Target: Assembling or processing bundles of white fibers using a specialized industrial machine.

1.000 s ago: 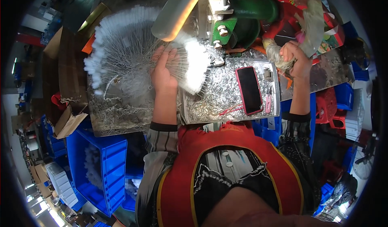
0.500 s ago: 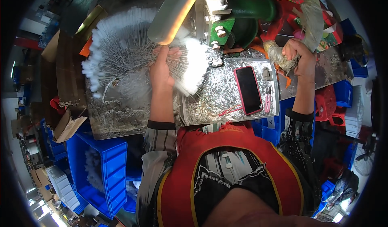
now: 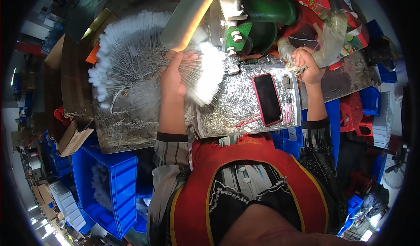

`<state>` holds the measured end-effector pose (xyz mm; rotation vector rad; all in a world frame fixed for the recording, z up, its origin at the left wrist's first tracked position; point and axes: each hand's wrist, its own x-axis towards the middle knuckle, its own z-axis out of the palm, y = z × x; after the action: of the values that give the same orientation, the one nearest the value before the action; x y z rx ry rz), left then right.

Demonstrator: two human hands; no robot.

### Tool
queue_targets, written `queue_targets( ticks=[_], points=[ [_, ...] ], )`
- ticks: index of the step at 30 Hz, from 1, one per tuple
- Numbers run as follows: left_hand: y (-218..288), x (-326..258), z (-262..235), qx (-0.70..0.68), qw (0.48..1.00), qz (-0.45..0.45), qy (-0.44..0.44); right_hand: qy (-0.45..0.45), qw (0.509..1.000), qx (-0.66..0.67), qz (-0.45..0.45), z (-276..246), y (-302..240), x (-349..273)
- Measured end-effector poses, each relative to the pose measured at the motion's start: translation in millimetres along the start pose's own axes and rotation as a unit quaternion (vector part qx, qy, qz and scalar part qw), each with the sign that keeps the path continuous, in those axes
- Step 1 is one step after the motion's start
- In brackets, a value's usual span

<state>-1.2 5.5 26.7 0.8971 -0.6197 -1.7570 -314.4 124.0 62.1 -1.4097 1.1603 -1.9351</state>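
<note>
A large fan of thin wire-stemmed brushes with white tufted ends (image 3: 135,53) lies on the worktop at the left. My left hand (image 3: 174,77) is in its right part, closed on several of the wire stems, the fingertips partly hidden by wires and glare. Over at the right, my right hand (image 3: 309,66) wraps round a lever handle bound in cloudy plastic film (image 3: 334,38). A green machine with bolts (image 3: 238,38) stands between the hands, at the far side. The long lamp (image 3: 190,18) glows just above my left fingertips.
On a foil-covered board (image 3: 227,110) lie a red-cased phone (image 3: 267,99) and small pink-handled snips (image 3: 288,111). Blue bins (image 3: 124,189) stand below the worktop at the left, one holding white tufts. A cardboard box (image 3: 72,75) borders the left side; red stools (image 3: 350,110) stand at the right.
My right hand has swung left with the wrapped lever handle. The left hand has stayed almost in place among the wire stems.
</note>
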Motion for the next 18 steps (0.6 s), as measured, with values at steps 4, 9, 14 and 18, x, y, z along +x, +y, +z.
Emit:
queue_targets(
  ticks=[4, 9, 14, 18],
  points=[
    [-2.8, -6.7, -17.4, -0.068, 0.995, -0.025, -0.068, 0.059, 0.988, -0.034, 0.141, 11.1, -38.5, 8.0],
    [-11.2, -6.9, -21.9, -0.102, 0.993, -0.006, -0.054, 0.109, 0.973, -0.040, 0.198, 17.9, -60.9, 18.8],
    [-14.8, -5.7, -14.5, -0.121, 0.991, 0.022, -0.045, 0.094, 0.981, 0.006, 0.170, 5.1, -44.9, 11.9],
    [-16.7, -10.3, -13.1, -0.139, 0.989, 0.035, -0.048, 0.080, 0.983, 0.006, 0.164, 1.6, -39.5, 10.4]
  ],
)
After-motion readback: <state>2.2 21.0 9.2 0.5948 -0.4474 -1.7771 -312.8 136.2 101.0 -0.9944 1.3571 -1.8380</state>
